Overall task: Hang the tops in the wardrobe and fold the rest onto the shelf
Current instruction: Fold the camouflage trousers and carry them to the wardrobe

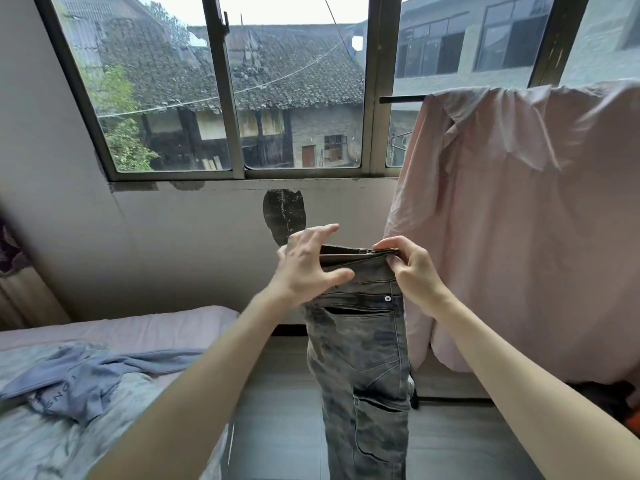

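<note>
A pair of washed grey jeans (363, 368) hangs lengthwise in the air in front of me, doubled along its length, waistband up and a back pocket facing me. My right hand (412, 268) pinches the right end of the waistband. My left hand (308, 268) is at the left end with fingers spread and straight, the thumb lying across the denim; I cannot tell whether it grips. A blue top (79, 379) lies crumpled on the bed at the lower left.
A pink cloth (519, 216) drapes over a dark rail (401, 98) on the right, reaching toward the floor. The bed (114, 327) fills the lower left. A wide window (225, 84) is straight ahead. Grey plank floor (277, 410) runs between bed and rail.
</note>
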`<state>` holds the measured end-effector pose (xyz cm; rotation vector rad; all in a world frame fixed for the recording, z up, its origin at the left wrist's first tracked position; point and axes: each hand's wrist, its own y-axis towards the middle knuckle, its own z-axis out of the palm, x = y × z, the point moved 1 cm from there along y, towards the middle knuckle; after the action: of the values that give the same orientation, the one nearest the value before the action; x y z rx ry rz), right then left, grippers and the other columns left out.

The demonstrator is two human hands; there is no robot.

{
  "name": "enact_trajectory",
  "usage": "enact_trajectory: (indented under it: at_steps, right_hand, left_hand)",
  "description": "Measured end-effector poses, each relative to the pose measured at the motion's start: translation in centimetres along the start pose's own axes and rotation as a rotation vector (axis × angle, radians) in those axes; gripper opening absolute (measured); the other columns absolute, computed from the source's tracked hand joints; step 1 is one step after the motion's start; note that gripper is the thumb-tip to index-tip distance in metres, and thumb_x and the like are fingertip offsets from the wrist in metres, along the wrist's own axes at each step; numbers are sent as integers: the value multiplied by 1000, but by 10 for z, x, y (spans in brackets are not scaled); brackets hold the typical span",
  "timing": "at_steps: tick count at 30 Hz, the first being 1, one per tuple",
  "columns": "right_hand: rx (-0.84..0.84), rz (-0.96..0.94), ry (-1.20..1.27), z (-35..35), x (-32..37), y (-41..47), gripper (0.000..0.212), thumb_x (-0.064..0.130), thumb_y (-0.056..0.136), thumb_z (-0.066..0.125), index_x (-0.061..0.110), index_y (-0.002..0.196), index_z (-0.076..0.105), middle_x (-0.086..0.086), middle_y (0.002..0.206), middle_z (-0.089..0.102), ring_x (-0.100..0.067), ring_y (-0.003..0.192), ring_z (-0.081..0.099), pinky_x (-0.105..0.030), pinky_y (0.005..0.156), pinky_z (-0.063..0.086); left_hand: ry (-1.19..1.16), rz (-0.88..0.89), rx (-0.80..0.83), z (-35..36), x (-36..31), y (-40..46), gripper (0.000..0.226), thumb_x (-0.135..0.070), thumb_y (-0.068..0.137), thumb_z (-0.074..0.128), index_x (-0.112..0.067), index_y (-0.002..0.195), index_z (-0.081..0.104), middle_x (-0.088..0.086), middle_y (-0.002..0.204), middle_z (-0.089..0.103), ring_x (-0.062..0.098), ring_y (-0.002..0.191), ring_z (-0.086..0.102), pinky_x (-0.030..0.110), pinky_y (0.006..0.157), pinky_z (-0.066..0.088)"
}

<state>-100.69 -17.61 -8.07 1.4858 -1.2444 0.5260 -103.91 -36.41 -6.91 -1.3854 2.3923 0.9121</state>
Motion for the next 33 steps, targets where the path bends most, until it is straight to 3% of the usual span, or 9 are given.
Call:
enact_trajectory:
  at_steps: [2, 3, 6, 8, 12, 14, 16, 22, 33]
  right_hand:
    - [76, -21, 61, -5, 7, 2, 36, -12, 91, 41, 19, 90, 60, -1, 91, 62, -10, 87, 57, -13, 81, 44]
    - [105, -32, 87, -7, 9, 2, 37, -12, 92, 42, 21, 90, 59, 1, 89, 62, -8, 84, 57, -12, 78, 44]
    - [131, -32, 149, -16, 13, 6, 38, -11, 92, 43, 24, 91, 57, 0, 84, 59, -7, 75, 54, -13, 72, 44]
    - [88, -19, 189, -20, 11, 8, 36, -11, 92, 43, 23, 91, 56, -4, 87, 59, -8, 76, 54, -17, 74, 44]
    - [-54, -13, 204, -29, -1, 7, 25, -3, 95, 46, 18, 102, 57, -8, 96, 61, -14, 88, 55, -29, 85, 45]
    - [5, 15, 264, -34, -14, 2, 24, 17, 95, 52, 19, 119, 52, -10, 102, 63, -15, 93, 58, -32, 88, 47]
    - [132, 75, 333, -35, -27, -4, 40, 33, 87, 53, 23, 125, 46, -1, 107, 66, -10, 98, 62, -22, 85, 49]
    - [28, -1, 187, -6, -36, 9, 19, 14, 99, 43, 5, 111, 54, -2, 97, 59, -14, 90, 54, -9, 71, 43]
    - [151, -165, 261, 140, 57, 25, 26, 20, 97, 49, 4, 115, 61, 1, 97, 63, -11, 90, 57, -22, 78, 42]
  left_hand:
    - [228, 47, 229, -7, 1, 6, 95, -56, 67, 74, -38, 145, 25, -8, 145, 38, 16, 140, 20, 52, 114, 11]
    - [291, 58, 292, -10, 1, 9, 92, -58, 65, 73, -39, 143, 28, -8, 142, 43, 17, 138, 24, 51, 113, 15]
    - [292, 32, 345, -23, -3, 17, 51, -57, 67, 72, -33, 110, 57, -8, 102, 64, 19, 103, 57, 30, 79, 43]
    - [268, 30, 331, -25, -10, 18, 35, -53, 74, 68, -26, 96, 63, -5, 88, 65, 20, 88, 60, 28, 68, 44]
    - [291, 96, 168, -8, -32, 13, 22, -46, 85, 60, -26, 94, 64, -1, 90, 67, 23, 87, 60, 30, 69, 39]
    - [318, 113, 109, -2, -37, 12, 21, -45, 88, 57, -26, 94, 64, -1, 92, 68, 24, 89, 60, 30, 69, 36]
    - [339, 91, 94, -2, -39, 14, 22, -44, 89, 56, -26, 97, 64, -1, 95, 68, 24, 92, 59, 30, 71, 36]
    - [297, -6, 155, -15, -43, 8, 22, -45, 91, 52, -27, 95, 64, -1, 89, 64, 23, 88, 58, 31, 71, 38]
    - [34, -356, 23, -134, 32, -73, 23, -36, 92, 59, -15, 83, 65, -8, 59, 51, 13, 59, 47, 31, 65, 38]
